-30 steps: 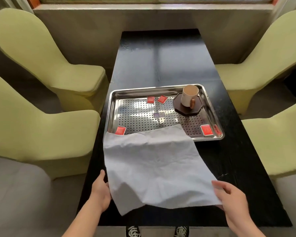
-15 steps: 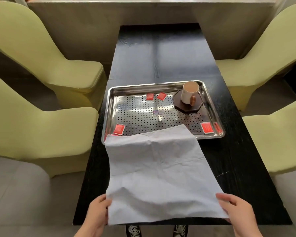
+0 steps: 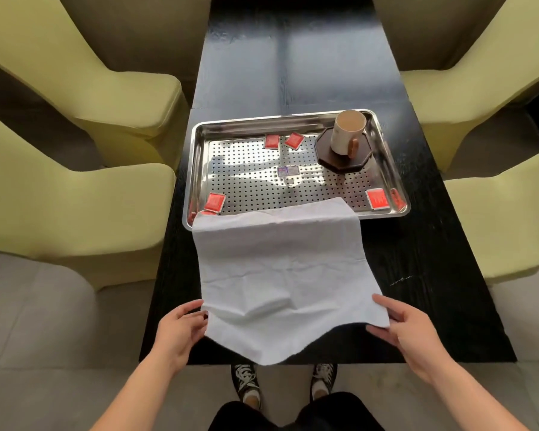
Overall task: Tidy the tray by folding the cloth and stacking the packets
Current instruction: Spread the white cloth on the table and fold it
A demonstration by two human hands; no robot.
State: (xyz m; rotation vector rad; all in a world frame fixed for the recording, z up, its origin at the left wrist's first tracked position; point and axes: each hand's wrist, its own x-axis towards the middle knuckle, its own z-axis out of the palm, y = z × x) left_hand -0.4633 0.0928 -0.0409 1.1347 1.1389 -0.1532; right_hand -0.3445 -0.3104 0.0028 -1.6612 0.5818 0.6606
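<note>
Head view: left hand [image 3: 178, 329] and right hand [image 3: 408, 331] pinch the near corners of the white cloth [image 3: 283, 269], draped off the steel tray [image 3: 196, 157] onto the table [image 3: 417, 259]; raising both evenly should square the fold

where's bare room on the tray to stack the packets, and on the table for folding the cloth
Tray: bare floor at the left, bordered by the far red packets, the near-left packet and the central purple packet. Crowded far right, where the mug stands on its coaster. Table: wide bare stretch beyond the tray; a narrower strip right of the cloth.
</note>
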